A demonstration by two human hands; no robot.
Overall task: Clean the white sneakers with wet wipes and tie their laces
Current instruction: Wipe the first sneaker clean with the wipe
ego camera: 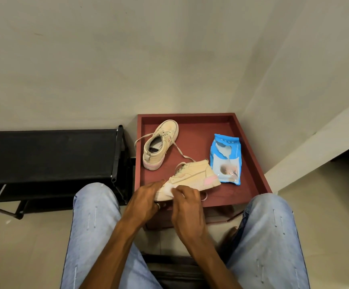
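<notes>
Head cam: left hand (146, 198) grips the toe of 1 yellowed, pink-heeled sneaker (195, 176), right hand (187, 205) pinches a wipe (168, 187) against it.

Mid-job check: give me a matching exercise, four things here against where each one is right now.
1. far sneaker
2. near sneaker
3. wipes pack
4. shoe rack

A. left of the red tray
B. gripped by the left hand, the right hand pinching a wipe at its toe
C. tray's right side
D. upright at the tray's back, laces loose

Pairs: 1-D, 2-B, 3-C, 4-A
</notes>
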